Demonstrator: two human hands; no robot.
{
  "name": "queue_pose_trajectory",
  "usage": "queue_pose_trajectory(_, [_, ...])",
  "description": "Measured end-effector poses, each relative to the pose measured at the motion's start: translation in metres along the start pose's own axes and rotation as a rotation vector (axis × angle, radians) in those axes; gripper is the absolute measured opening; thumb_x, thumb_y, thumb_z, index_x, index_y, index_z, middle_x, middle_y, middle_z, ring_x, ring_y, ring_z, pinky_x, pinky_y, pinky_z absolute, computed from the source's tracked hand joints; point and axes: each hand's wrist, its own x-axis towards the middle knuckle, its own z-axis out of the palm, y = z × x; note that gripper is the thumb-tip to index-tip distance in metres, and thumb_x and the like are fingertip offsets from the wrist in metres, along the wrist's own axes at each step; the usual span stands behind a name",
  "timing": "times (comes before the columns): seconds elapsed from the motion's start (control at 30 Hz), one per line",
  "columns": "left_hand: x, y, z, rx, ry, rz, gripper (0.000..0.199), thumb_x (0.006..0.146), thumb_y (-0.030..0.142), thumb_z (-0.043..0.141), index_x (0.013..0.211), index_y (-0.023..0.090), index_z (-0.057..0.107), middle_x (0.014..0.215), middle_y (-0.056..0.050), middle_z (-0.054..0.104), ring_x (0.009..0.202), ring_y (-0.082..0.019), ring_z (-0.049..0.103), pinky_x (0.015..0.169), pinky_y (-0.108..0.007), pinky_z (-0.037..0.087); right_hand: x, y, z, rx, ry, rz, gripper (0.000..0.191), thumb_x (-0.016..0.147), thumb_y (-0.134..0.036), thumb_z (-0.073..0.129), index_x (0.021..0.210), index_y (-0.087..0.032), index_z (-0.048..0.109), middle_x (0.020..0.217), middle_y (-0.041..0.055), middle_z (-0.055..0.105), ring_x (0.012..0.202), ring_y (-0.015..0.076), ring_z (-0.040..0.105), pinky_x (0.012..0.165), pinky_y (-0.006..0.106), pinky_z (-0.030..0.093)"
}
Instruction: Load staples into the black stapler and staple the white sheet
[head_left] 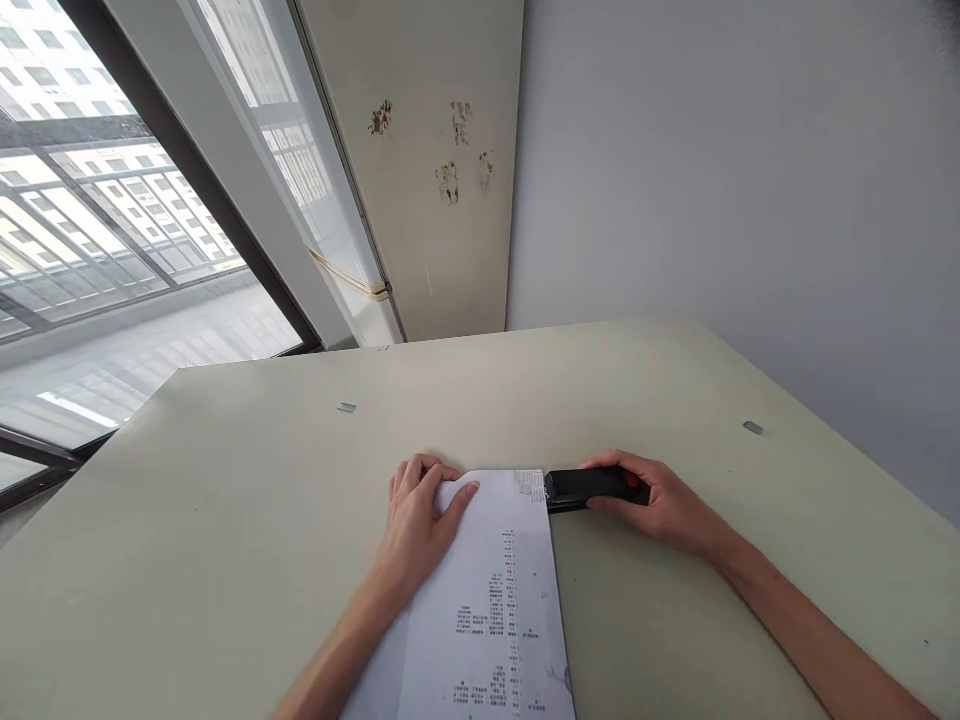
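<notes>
Printed sheets of paper (465,570) lie on the table, reaching past the bottom of the view. My left hand (424,510) grips their far left corner, thumb on top and fingers curled at the edge, and the paper bends up slightly there. A black stapler (589,486) with a red patch at its rear is held in my right hand (660,500), thumb on the near side and fingers on the far side. The stapler's front end meets the right edge of the sheets near their far corner. Whether the paper sits between its jaws, I cannot tell.
On the pale table (225,520) lie small strips of staples (346,407) at the back left and another staple strip (753,428) at the right. Behind the table stand a stained cabinet panel (442,230), a grey wall (712,180) and, at the left, a window (97,200).
</notes>
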Motion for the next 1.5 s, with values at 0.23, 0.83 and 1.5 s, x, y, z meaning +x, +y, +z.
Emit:
queue_pose_trajectory(0.23, [-0.002,-0.002,0.000,0.068,0.018,0.025,0.020,0.102,0.046,0.060,0.104,0.027,0.066,0.116,-0.006,0.063,0.113,-0.029,0.056,0.108,-0.055,0.043,-0.003,-0.003,-0.003,-0.012,0.007,0.002,0.031,0.093,-0.055,0.070,0.113,-0.031,0.073,0.105,0.0035,0.078,0.085,0.0244,0.066,0.075,0.036,0.054])
queue_pose_trajectory(0.83, [-0.014,0.009,-0.003,0.062,-0.097,0.339,0.046,0.105,0.045,0.059,0.146,0.032,0.044,0.157,-0.011,0.050,0.149,-0.033,0.045,0.117,-0.056,0.046,-0.001,-0.001,-0.002,0.004,0.016,0.023,0.037,0.090,-0.059,0.072,0.113,-0.031,0.073,0.109,0.0049,0.078,0.095,0.0286,0.070,0.080,0.039,0.058])
queue_pose_trajectory(1.5, [-0.022,0.023,0.027,0.048,-0.151,0.407,0.058,0.105,0.047,0.058,0.156,0.029,0.035,0.161,-0.014,0.051,0.156,-0.036,0.039,0.124,-0.065,0.041,0.011,-0.031,-0.014,-0.036,0.076,0.086,0.053,0.091,-0.077,0.064,0.117,-0.032,0.075,0.133,0.0079,0.075,0.124,0.0354,0.068,0.100,0.044,0.058])
